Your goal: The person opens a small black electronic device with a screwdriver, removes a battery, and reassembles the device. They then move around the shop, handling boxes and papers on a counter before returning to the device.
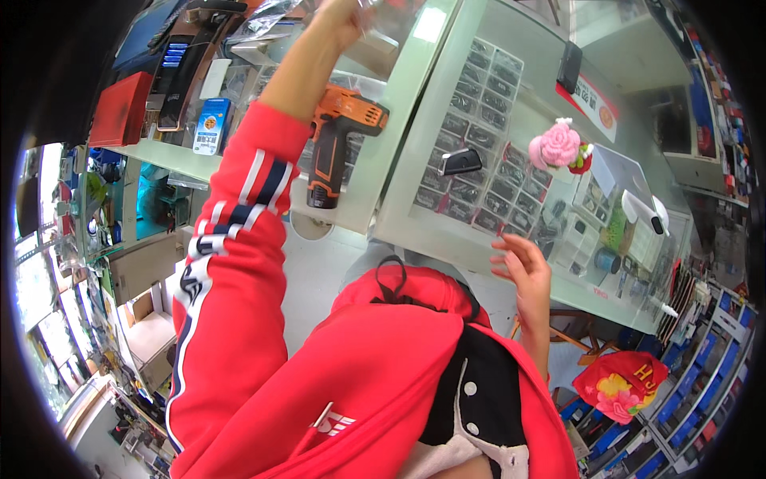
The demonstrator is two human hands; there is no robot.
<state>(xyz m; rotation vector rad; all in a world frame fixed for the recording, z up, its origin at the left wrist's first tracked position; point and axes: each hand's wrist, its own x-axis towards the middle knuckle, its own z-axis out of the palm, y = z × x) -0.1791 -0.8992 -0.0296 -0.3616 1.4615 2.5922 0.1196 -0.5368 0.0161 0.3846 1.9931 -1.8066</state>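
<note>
Head view: left hand (343, 19) at the far edge of the scene, partly cut off, beside some clear plastic (383, 28); cannot tell whether it grips any. Right hand (524, 270) released, fingers loosely curled and nothing in them, at the near edge of the glass counter (396, 227); contact unclear. Orange-and-black cordless drill (325, 160) lies just right of the left forearm, handle toward the near side. On the glass, far and left of the right hand, a dark key fob (460, 162); farther right, a pink flower (560, 145). Far left: red box (120, 109).
</note>
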